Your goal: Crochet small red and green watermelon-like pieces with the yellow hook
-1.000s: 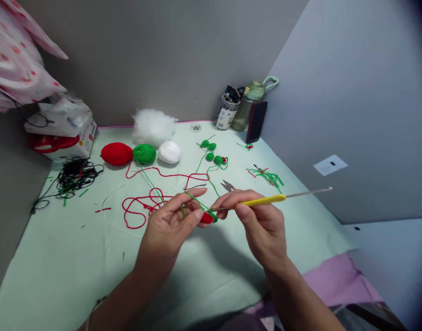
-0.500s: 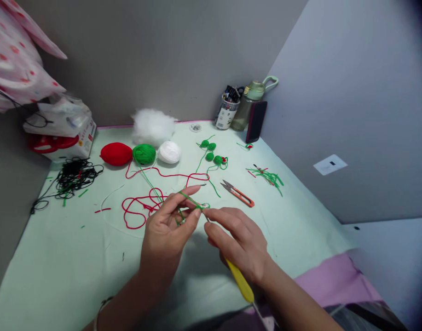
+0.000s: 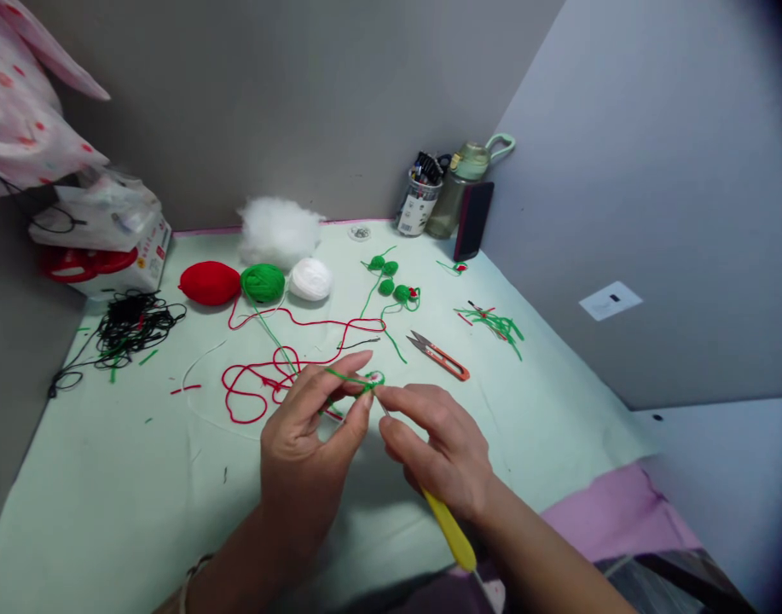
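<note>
My left hand [image 3: 307, 452] pinches a small crochet piece with a green yarn strand [image 3: 349, 378] running over its forefinger. My right hand [image 3: 438, 448] grips a crochet hook with a yellow handle [image 3: 449, 530]; the hook's metal tip meets the green loop at my left fingertips. The strand leads back to a green yarn ball [image 3: 263, 282], which lies between a red yarn ball [image 3: 210, 283] and a white yarn ball [image 3: 309, 279]. Loose red yarn [image 3: 263, 375] lies under my hands.
Orange thread snips [image 3: 440, 355] lie right of my hands. Small green crochet pieces [image 3: 391, 281], green yarn scraps [image 3: 496, 325], white stuffing [image 3: 279, 230], a black cord tangle [image 3: 128, 322], a box [image 3: 118, 256], a pen cup [image 3: 417, 205], a bottle [image 3: 460, 179] and a phone [image 3: 473, 220] stand around the pale green mat.
My right hand turned the hook from pointing right to handle toward me, tip now in the green loop. The snips, hidden before, are in view. My left hand stayed nearly in place.
</note>
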Motion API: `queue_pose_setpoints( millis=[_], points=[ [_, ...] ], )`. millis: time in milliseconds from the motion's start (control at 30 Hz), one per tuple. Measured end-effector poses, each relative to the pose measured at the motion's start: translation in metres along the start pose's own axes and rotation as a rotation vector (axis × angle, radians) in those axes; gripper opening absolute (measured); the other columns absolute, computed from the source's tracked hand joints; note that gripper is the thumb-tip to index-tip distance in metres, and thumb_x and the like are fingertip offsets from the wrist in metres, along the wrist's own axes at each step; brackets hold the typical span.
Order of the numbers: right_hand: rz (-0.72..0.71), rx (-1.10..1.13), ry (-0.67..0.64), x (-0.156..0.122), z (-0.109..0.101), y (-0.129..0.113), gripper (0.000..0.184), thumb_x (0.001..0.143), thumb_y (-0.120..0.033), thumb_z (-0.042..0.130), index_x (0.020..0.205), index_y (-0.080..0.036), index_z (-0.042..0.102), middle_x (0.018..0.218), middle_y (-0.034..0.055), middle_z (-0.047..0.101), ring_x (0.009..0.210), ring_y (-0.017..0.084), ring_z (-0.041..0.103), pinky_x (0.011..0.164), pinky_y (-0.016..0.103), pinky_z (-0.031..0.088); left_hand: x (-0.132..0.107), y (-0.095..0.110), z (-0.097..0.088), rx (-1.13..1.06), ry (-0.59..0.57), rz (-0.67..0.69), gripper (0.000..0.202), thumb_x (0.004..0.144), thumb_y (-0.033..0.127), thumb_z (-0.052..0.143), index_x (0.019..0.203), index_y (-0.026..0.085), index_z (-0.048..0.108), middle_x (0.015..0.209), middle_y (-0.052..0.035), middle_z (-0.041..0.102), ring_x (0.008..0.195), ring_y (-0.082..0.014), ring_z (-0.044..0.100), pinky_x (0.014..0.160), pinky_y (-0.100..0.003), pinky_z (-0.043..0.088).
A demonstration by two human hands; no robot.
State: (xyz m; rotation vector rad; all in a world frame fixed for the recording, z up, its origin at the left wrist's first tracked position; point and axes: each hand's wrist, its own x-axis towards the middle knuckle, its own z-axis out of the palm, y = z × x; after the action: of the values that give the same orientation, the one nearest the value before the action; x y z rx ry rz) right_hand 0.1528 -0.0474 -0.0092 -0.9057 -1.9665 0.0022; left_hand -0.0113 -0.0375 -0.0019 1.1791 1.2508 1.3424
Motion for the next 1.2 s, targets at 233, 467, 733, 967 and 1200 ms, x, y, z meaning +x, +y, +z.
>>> queue_pose_setpoints(
  millis=[233, 467, 733, 967, 1200],
  points=[
    [0.277, 0.463, 0.182, 0.013, 0.007, 0.007, 0.019, 0.106, -0.019, 0.056, 0.108, -0.024, 0.074, 0.092, 0.0072, 0.082, 0.083, 0.021, 0.078, 0.072, 0.035, 0.065, 0.007, 0.002, 0.000, -0.199, -0.041, -0.192, 0.033, 0.083, 0.025, 0.085, 0.116, 0.027, 0.082, 0.084, 0.0024, 0.069, 0.080, -0.0115, 0.066, 0.077, -0.019, 0.056],
    [0.097, 0.220, 0.104, 0.007, 0.006, 0.003, 0.022, 0.103, -0.014, 0.058, 0.115, -0.022, 0.075, 0.108, 0.0130, 0.083, 0.090, 0.022, 0.080, 0.073, 0.036, 0.067, 0.012, 0.001, -0.001, -0.260, -0.043, -0.222, 0.035, 0.081, 0.026, 0.087, 0.116, 0.025, 0.082, 0.082, 0.0021, 0.070, 0.080, -0.0127, 0.066, 0.077, -0.021, 0.056],
    [0.021, -0.029, 0.021, 0.001, 0.004, -0.001, 0.042, 0.098, -0.008, 0.064, 0.135, -0.028, 0.068, 0.113, 0.0101, 0.082, 0.100, 0.024, 0.080, 0.079, 0.036, 0.068, 0.013, 0.003, 0.000, -0.449, -0.138, -0.373, 0.037, 0.079, 0.025, 0.090, 0.115, 0.024, 0.082, 0.079, 0.0038, 0.068, 0.075, -0.0106, 0.065, 0.073, -0.020, 0.054],
    [0.207, 0.319, 0.133, 0.008, 0.005, 0.004, 0.028, 0.103, -0.010, 0.057, 0.121, -0.025, 0.073, 0.099, 0.0080, 0.080, 0.090, 0.022, 0.077, 0.076, 0.038, 0.066, 0.018, 0.011, 0.000, -0.595, -0.192, -0.553, 0.041, 0.073, 0.025, 0.094, 0.112, 0.020, 0.082, 0.078, 0.0025, 0.069, 0.075, -0.0124, 0.067, 0.076, -0.024, 0.056],
    [0.255, 0.428, 0.112, 0.014, -0.002, -0.002, 0.025, 0.104, -0.011, 0.057, 0.116, -0.022, 0.075, 0.102, 0.0092, 0.082, 0.094, 0.023, 0.079, 0.081, 0.040, 0.065, 0.019, 0.008, -0.006, -0.480, -0.190, -0.439, 0.029, 0.082, 0.025, 0.089, 0.110, 0.025, 0.084, 0.073, 0.0052, 0.067, 0.071, -0.0094, 0.068, 0.074, -0.020, 0.055]
  ],
)
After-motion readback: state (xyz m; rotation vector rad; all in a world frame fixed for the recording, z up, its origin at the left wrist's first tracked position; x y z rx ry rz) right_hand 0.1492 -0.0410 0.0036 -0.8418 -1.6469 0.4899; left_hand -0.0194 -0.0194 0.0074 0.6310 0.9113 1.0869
